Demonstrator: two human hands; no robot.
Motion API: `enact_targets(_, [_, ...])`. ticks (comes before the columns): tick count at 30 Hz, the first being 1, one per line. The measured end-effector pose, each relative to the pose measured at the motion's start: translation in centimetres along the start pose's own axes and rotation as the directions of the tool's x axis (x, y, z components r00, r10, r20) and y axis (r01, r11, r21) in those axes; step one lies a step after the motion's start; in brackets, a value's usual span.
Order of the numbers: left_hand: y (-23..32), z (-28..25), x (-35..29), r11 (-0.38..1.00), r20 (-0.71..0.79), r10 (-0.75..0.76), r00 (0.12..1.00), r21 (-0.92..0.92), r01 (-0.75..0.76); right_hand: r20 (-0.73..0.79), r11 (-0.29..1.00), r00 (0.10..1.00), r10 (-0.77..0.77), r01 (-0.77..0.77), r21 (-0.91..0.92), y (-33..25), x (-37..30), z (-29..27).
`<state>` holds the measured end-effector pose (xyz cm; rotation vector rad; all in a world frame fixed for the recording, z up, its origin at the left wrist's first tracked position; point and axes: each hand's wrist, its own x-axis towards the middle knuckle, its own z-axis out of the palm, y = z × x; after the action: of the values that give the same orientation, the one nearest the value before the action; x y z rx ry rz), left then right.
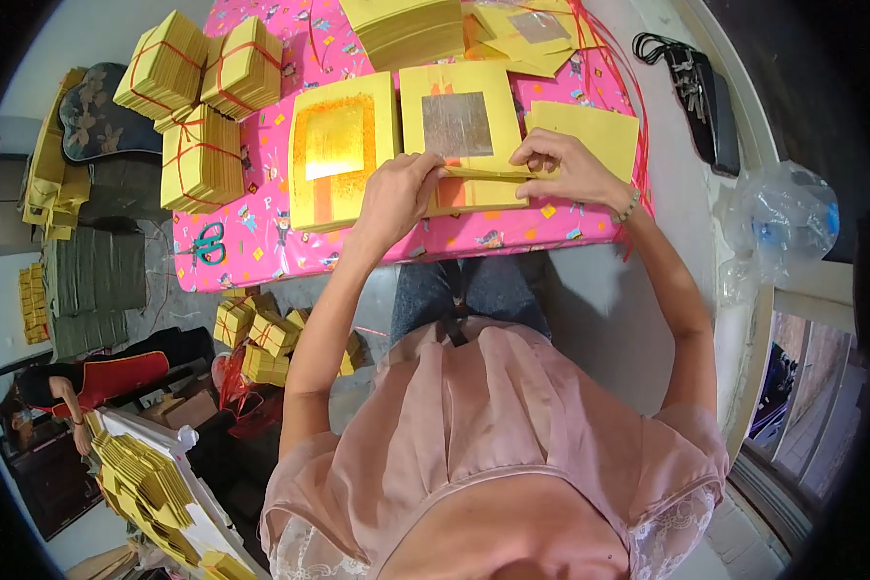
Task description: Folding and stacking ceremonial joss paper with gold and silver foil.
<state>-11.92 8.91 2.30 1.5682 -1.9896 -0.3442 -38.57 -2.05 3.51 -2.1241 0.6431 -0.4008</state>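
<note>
Both hands grip a narrow folded strip of yellow paper (485, 175), one at each end. My left hand (402, 190) pinches its left end with the fingers closed together. At the right end, my right hand (568, 166) holds the paper with thumb and bent fingers. Right beneath is a stack of yellow paper (462, 80) whose top sheet bears a silver square (456, 124). To its left lies another stack (300, 208), its top sheet printed with an orange-edged gold patch (340, 135). A loose yellow sheet (597, 135) is beside my right hand.
Pink patterned cloth (300, 259) covers the table. Tied bundles (203, 159) and green scissors (210, 245) sit at the left; a tall yellow stack (406, 34) stands behind. Red ties (619, 72) hang along the right edge. Another person (68, 396) works beside piled paper (140, 474), lower left.
</note>
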Motion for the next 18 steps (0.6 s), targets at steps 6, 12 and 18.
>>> enact_targets(6, [0.4,-1.1,2.8,0.993,-0.146,0.108,0.983,0.068,-0.099,-0.08,0.981,0.997,0.018,-0.033,-0.189,2.2,2.0,-1.4])
enact_targets(12, [1.2,1.3,3.7,0.929,-0.2,0.33,0.922,0.244,-0.279,-0.155,0.958,0.961,0.23,-0.196,0.211,1.8,5.9,-2.8])
enact_targets(18, [-0.4,4.3,6.4,0.913,-0.02,0.231,0.973,0.35,-0.209,-0.261,0.979,0.946,0.192,-0.202,-0.01,7.0,10.1,-3.9])
